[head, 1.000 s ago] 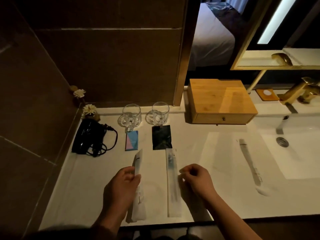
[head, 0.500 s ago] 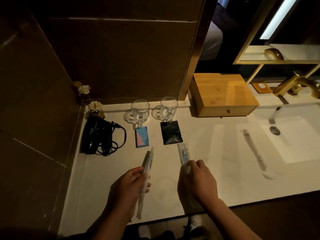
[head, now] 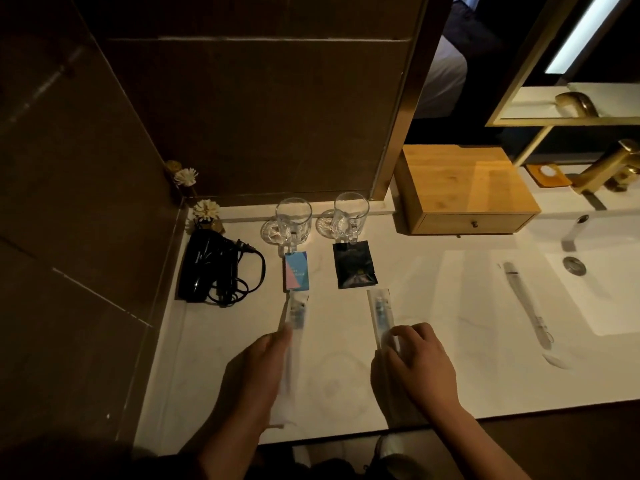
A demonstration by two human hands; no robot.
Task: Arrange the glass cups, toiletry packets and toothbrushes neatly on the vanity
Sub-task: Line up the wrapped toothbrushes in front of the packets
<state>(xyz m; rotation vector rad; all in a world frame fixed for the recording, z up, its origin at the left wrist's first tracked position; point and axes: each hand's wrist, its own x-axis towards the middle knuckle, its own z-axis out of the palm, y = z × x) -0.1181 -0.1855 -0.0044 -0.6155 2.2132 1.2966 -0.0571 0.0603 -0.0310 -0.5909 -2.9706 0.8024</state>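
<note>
Hands [head: 254,372] [head: 420,363] on wrapped toothbrushes [head: 294,315] [head: 381,311], vanity [head: 433,341]

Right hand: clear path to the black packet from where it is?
Probably yes. The right hand rests on a wrapped toothbrush, and only bare counter lies between it and the black packet.

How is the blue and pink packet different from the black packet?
The blue and pink packet is narrow and brightly coloured; the black packet is wider, dark and shiny. The blue and pink packet sits left, below the left glass; the black packet sits below the right glass. Both lie flat on the vanity.
</note>
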